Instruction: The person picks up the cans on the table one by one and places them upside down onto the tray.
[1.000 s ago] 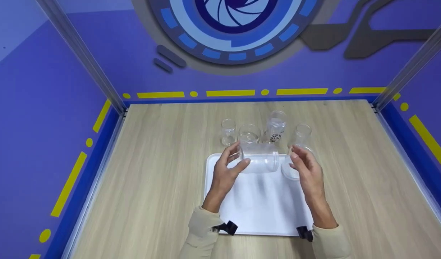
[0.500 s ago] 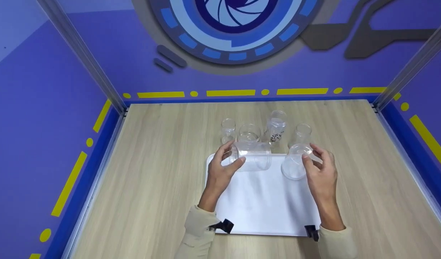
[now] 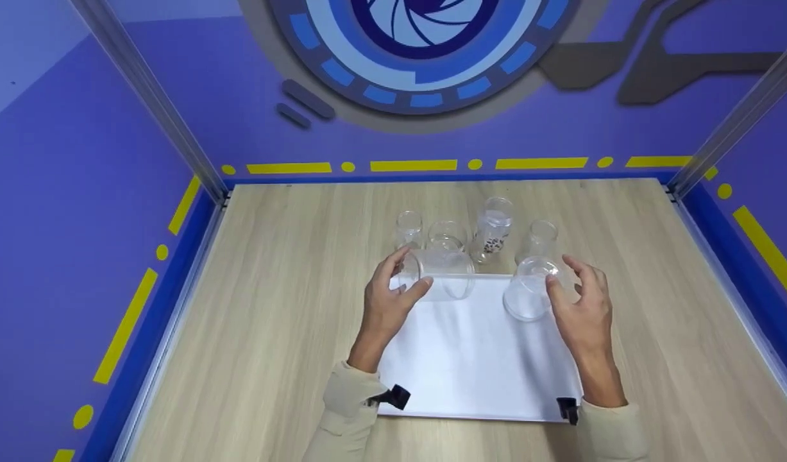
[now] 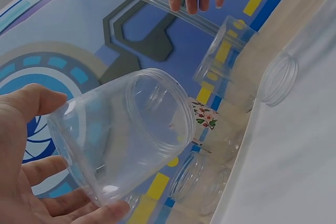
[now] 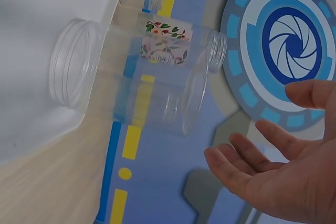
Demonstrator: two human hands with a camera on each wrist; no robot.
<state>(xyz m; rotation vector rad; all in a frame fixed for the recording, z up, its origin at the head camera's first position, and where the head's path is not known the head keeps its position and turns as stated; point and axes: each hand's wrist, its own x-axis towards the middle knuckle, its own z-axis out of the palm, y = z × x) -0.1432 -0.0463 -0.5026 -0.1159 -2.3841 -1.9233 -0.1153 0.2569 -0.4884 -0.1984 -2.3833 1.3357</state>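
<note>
My left hand [image 3: 383, 305] holds a clear plastic jar [image 3: 441, 276] on its side above the back of the white tray [image 3: 470, 378]. In the left wrist view, thumb and fingers grip the base end of that jar [image 4: 115, 129], and its threaded mouth points away from the palm. A second clear jar [image 3: 528, 298] stands upside down at the tray's back right, its threaded rim [image 5: 73, 64] on the tray. Just right of it is my right hand [image 3: 585, 321], fingers spread and loosely bent, holding nothing. The right wrist view shows a gap between those fingers and the jar.
Behind the tray several clear glass vessels stand on the wooden table [image 3: 271, 308]: a small glass [image 3: 409, 223], a wide low one [image 3: 448, 234], a tall one with a floral print [image 3: 494, 224] and another glass [image 3: 543, 234]. Blue-purple panels [image 3: 431, 141] enclose the table.
My left hand has shifted left, carrying its jar along. My right hand has drawn away to the right, off the front of the upside-down jar, which has stayed in place.
</note>
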